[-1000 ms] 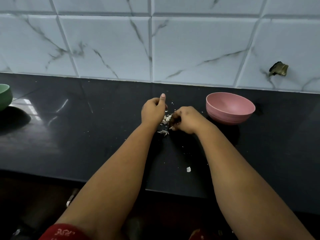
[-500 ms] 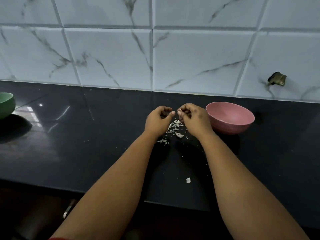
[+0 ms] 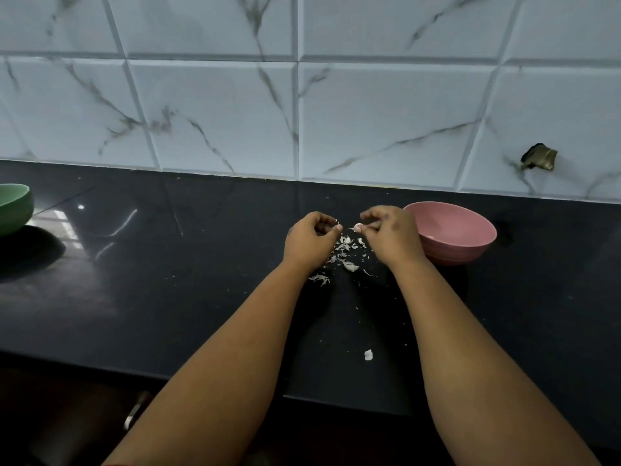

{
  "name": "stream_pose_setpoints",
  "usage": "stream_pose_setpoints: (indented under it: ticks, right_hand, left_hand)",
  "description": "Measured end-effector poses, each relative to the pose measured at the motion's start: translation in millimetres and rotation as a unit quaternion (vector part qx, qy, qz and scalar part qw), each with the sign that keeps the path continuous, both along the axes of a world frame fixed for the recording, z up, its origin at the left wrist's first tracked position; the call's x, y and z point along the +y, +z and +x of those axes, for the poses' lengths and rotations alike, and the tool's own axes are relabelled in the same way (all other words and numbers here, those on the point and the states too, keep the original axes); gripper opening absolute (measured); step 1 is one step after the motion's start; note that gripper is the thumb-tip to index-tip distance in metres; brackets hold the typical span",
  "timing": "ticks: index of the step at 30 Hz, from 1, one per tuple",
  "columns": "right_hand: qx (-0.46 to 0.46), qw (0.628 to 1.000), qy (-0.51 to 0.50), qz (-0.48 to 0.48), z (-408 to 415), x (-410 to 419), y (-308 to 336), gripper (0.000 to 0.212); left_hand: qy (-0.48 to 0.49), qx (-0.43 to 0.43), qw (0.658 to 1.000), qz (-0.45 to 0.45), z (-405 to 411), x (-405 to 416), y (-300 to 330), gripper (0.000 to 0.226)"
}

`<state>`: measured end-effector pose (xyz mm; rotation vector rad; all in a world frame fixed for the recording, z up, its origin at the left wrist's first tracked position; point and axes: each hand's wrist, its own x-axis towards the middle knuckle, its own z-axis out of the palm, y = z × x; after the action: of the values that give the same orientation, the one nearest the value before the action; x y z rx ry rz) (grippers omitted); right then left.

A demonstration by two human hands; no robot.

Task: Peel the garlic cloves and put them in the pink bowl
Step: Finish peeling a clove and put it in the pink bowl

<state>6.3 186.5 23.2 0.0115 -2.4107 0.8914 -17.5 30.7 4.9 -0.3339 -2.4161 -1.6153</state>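
My right hand (image 3: 391, 235) pinches a small pale garlic clove (image 3: 358, 227) beside the round pink bowl (image 3: 452, 232); my left hand (image 3: 309, 238), curled, pinches torn skin, stripping it off.

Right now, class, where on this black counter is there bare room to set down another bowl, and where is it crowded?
Free: the wide stretch of counter between the green bowl and the left hand. Crowded: the garlic skins between both hands, and the pink bowl right behind the right hand.
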Motion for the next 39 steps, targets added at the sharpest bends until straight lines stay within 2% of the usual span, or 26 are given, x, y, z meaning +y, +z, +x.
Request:
stream_pose_setpoints:
  ticks: [2, 4, 8, 10, 12, 16, 21, 24, 26, 30, 34, 39]
  right_hand:
    - [-0.02, 0.998, 0.001, 0.064, -1, 0, -2, 0.005]
    - [-0.027, 0.995, -0.002, 0.094, -1, -1, -4, 0.003]
    - [-0.016, 0.999, 0.014, 0.034, -1, -2, -1, 0.006]
    - [-0.028, 0.999, 0.028, 0.027, -1, -5, -3, 0.011]
    - [-0.031, 0.999, 0.028, 0.016, 0, -11, -6, 0.012]
    - [-0.012, 0.997, 0.019, -0.079, -3, -19, -8, 0.007]
    - [-0.018, 0.988, 0.025, -0.148, -8, -20, -13, 0.004]
    - [-0.021, 0.95, 0.088, -0.3, -5, -26, -11, 0.008]
    - [-0.013, 0.924, 0.12, -0.363, -4, -29, -10, 0.012]
    - [-0.017, 0.91, 0.121, -0.397, -4, -28, -8, 0.008]
    - [-0.028, 0.883, 0.141, -0.447, -7, -32, -7, 0.01]
    - [-0.01, 0.88, 0.126, -0.457, -12, -33, -7, 0.017]
  left_hand:
    - [0.002, 0.001, 1.0, -0.004, 0, 0, 0, 0.01]
    - [0.004, 0.003, 1.0, -0.01, 0, 0, 0, 0.01]
    - [-0.009, 0.011, 1.0, -0.019, -3, -1, -1, 0.014]
    - [-0.034, 0.016, 0.999, -0.025, -3, 0, -2, 0.024]
    - [-0.044, 0.029, 0.998, -0.03, -2, 1, -2, 0.024]
    - [-0.017, 0.035, 0.999, -0.003, -6, -2, 1, 0.01]
    - [-0.013, 0.02, 1.0, -0.007, -9, -1, 0, 0.011]
    - [-0.014, -0.007, 0.999, 0.039, -12, -1, 2, 0.015]
    - [-0.025, -0.026, 0.997, 0.064, -12, -1, 3, 0.022]
    - [-0.049, -0.037, 0.997, 0.05, -9, 4, 4, 0.029]
    - [-0.039, -0.022, 0.998, 0.046, -12, 7, 5, 0.026]
    - [-0.042, -0.011, 0.997, 0.065, -14, 10, 5, 0.028]
